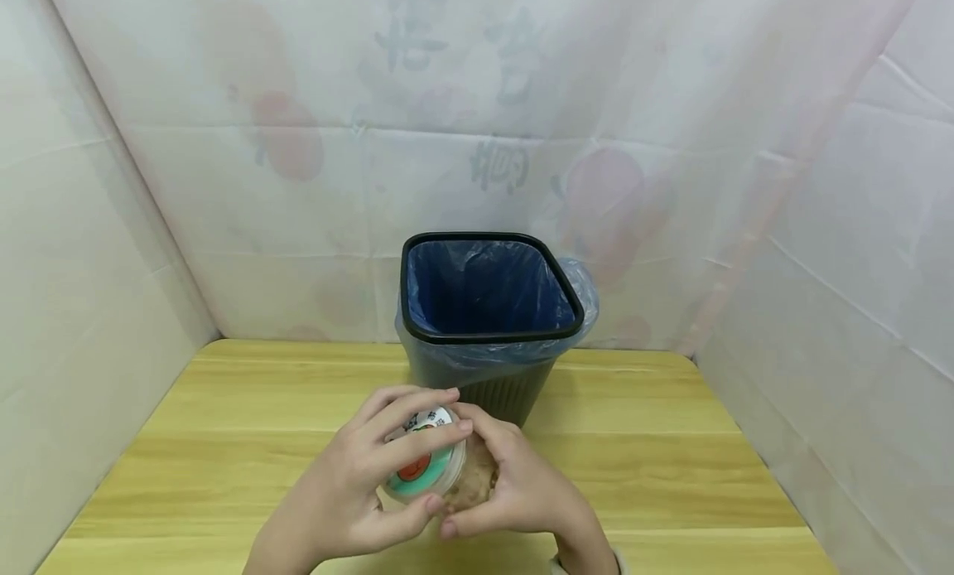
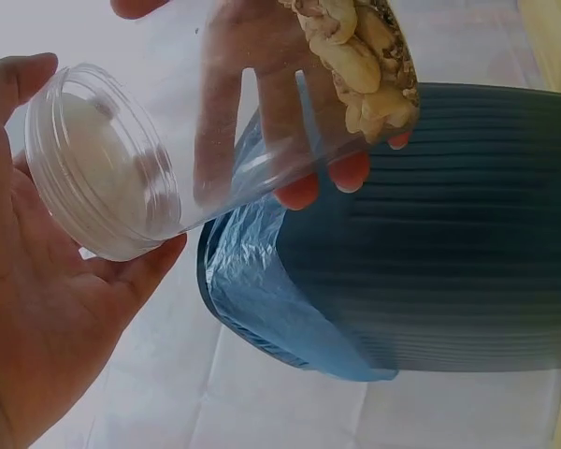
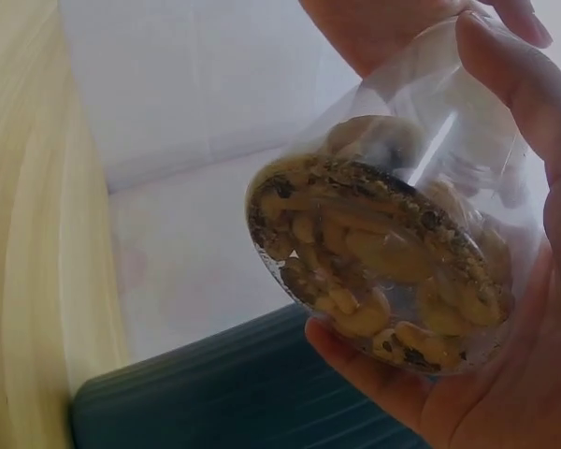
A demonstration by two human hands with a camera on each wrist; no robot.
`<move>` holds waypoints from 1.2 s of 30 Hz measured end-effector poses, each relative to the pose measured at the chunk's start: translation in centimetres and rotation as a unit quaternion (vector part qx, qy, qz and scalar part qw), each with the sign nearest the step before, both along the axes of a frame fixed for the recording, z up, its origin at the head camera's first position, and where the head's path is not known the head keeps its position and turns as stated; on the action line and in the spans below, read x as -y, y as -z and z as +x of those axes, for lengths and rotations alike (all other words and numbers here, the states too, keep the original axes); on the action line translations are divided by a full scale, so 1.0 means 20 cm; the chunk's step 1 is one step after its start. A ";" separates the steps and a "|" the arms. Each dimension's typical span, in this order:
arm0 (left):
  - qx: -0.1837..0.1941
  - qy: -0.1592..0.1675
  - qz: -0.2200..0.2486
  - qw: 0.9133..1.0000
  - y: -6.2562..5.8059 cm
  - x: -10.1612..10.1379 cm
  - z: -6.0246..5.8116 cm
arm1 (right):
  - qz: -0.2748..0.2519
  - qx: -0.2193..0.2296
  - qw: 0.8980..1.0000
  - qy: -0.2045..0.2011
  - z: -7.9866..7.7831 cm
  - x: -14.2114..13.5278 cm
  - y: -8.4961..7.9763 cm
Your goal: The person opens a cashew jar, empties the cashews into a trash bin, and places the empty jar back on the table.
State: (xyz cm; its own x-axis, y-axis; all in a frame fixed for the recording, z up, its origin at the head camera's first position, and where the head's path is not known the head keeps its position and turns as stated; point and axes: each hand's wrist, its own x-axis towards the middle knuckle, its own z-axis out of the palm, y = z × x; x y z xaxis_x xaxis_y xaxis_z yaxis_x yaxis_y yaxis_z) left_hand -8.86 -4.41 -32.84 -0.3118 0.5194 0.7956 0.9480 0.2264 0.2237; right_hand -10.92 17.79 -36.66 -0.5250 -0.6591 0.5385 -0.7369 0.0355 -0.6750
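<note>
A clear plastic jar is held between both hands over the near part of the table. My right hand grips its body from the right side, thumb below and fingers above. My left hand curls its fingers and thumb round the jar's lid, which carries a green and white label with a red picture. In the left wrist view, the clear lid rim sits at the jar's mouth. Pale nut-like pieces with dark crumbs have gathered at the jar's base, and the jar is tilted.
Just beyond the hands stands a dark ribbed trash bin with a black rim. A translucent blue bag lines it and hangs out over the edge. The wood-grain table is enclosed by whitish cloth walls.
</note>
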 end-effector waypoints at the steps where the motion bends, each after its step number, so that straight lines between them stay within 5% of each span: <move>1: -0.004 -0.001 0.002 1.000 0.00 0.00 0.00 | 0.000 -0.002 1.000 0.001 0.00 0.00 0.00; 9: -0.002 -0.052 0.004 0.999 0.00 -0.01 -0.02 | -0.013 0.026 0.999 0.016 0.00 0.02 0.02; 21: 0.038 -0.133 0.002 0.990 0.04 0.00 -0.02 | 0.021 -0.015 0.986 0.166 0.03 0.06 0.02; 36: 0.030 -0.116 0.029 0.992 0.03 0.01 -0.03 | 0.007 -0.033 0.996 0.081 0.01 0.02 0.01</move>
